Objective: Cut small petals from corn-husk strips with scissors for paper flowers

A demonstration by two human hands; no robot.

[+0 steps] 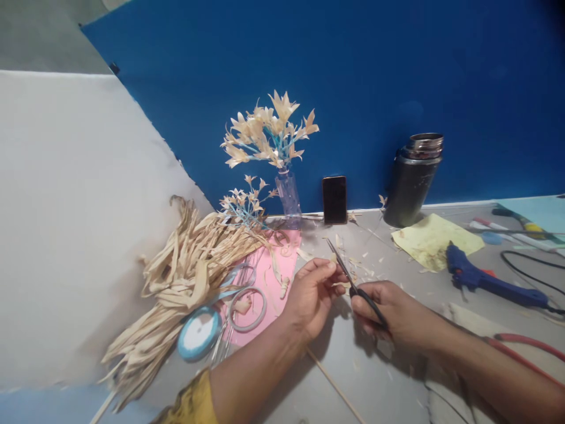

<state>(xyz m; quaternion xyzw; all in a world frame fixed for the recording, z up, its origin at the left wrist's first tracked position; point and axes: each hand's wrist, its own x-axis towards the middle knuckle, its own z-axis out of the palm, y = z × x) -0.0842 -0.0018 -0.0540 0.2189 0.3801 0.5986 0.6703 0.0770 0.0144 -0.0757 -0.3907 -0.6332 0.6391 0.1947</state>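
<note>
My right hand [388, 309] grips a pair of scissors [354, 287] with dark handles, their blades pointing up and to the left. Beside the blades, my left hand [311, 294] pinches a small pale piece of dried husk [333, 258] between thumb and fingers; most of it is hidden. The blades pass close by the left fingertips, and I cannot tell whether they touch the husk. Pale scraps [364, 272] are scattered on the table [335, 377] just behind both hands. A thin stick [333, 383] lies below my left wrist.
To the left lie a bundle of dried husks [189, 259], a blue ribbon spool [200, 333], a tape ring [260, 318] and pink paper [276, 282]. Husk flowers [269, 132] in a clear bottle [289, 197], a phone [334, 200] and a flask [410, 188] stand behind. A glue gun [489, 282] lies right.
</note>
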